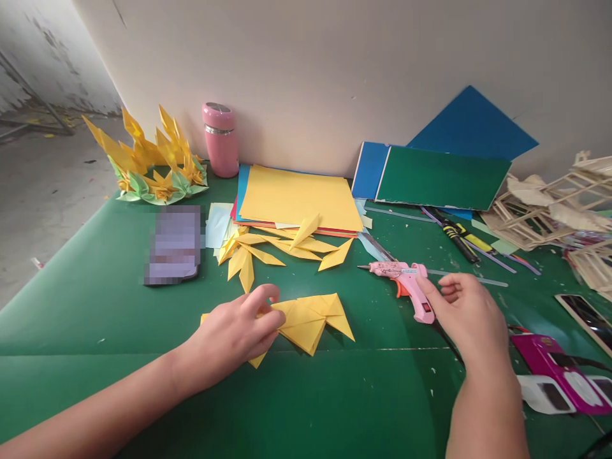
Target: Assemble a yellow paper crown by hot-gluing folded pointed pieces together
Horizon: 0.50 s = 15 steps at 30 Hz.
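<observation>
My left hand lies over a folded yellow paper piece, its fingers curled onto the paper and covering its left part. The index finger is lifted a little. Pointed flaps of the piece stick out on the right and below. My right hand is beside a pink glue gun with an orange trigger. The thumb reaches the gun's handle while the other fingers are bent and apart from it. The gun's nozzle points left, and a clear glue stick extends from its back.
Loose yellow folded petals lie before a stack of coloured paper. A yellow-green paper crown, a pink flask and a blurred-out phone-like object stand left. Cutters, green board, wooden frames and a magenta item occupy the right.
</observation>
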Tool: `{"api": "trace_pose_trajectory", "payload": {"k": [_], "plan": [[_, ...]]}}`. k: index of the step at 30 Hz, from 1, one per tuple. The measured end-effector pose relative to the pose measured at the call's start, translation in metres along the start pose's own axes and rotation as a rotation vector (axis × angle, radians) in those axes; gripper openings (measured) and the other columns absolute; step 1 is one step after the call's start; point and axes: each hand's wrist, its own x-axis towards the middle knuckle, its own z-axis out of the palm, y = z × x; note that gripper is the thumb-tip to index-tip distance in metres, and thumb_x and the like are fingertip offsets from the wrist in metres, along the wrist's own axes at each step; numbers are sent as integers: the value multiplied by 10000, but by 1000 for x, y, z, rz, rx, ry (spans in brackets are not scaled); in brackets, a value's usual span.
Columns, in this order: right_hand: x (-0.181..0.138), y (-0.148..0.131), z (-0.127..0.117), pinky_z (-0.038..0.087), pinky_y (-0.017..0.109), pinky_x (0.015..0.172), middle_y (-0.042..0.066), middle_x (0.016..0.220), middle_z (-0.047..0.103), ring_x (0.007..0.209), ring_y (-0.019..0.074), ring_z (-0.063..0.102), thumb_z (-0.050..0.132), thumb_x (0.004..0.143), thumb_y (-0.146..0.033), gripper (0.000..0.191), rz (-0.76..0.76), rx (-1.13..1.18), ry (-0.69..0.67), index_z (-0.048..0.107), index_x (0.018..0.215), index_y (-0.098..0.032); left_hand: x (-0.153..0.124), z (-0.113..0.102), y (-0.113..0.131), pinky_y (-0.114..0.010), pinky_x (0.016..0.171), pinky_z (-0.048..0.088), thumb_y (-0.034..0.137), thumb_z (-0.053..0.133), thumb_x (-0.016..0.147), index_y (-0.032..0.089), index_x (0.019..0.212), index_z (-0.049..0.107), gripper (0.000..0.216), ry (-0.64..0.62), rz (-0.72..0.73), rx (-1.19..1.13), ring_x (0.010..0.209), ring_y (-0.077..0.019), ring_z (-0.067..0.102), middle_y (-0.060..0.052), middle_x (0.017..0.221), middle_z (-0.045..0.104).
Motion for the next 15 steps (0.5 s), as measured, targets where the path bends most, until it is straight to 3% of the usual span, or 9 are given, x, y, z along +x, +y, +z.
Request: {"api": "trace_pose_trajectory", "payload": {"k": [4,7,12,15], "plan": [[0,9,3,428,352,533,52,750,601,582,226,582,657,552,-641,495,95,32,-193,480,755,-225,-2,0,-3,-233,482,503,159,370,892,207,819,484,144,-2,17,-7,618,-116,607,-71,1009,550],[-1,8,7,455,365,549,62,788,612,537,213,604,673,545,-565,468,106,103,-326,542,802,-196,-3,0,-5,-237,520,530,166,385,889,206,828,486,125,-22,-3,-55,645,-114,612,-76,1034,539],[-1,5,4,419,326,485,32,685,615,476,214,618,637,578,-430,302,45,100,-276,602,759,-191,-2,-2,-7,-244,584,557,166,441,852,194,820,530,99,-104,-45,-134,770,-142,641,-93,1114,529],[-2,4,0,410,303,456,8,563,612,484,222,629,630,590,-416,264,69,169,-301,615,737,-198,0,-2,-6,-248,593,556,197,475,854,181,821,562,95,-155,-63,-139,713,-133,639,-99,1125,556]]}}
